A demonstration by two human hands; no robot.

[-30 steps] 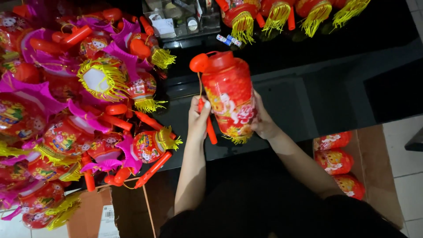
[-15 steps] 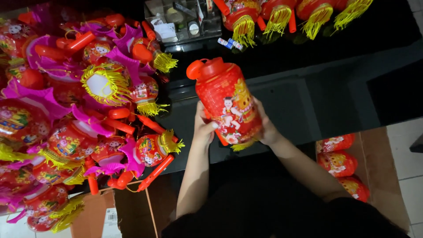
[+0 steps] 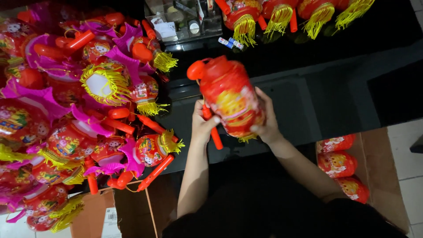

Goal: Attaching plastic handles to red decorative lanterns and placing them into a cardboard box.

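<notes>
Both hands held 1 red lantern above the near edge of the black table: left hand closed on its orange handle stick, right hand cupped round the body's lower side. Since a second earlier the lantern had tipped further leftward, cap toward the pile; it seemed under inspection. Finished lanterns crowded the table's left end; 3 more lay in a cardboard box on the tiled floor.

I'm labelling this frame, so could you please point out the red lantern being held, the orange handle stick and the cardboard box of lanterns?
red lantern point(image 3: 231, 99), head view, middle of its printed body.
orange handle stick point(image 3: 214, 134), head view, lower shaft below the left hand.
cardboard box point(image 3: 379, 176), head view, bare brown wall.
</notes>
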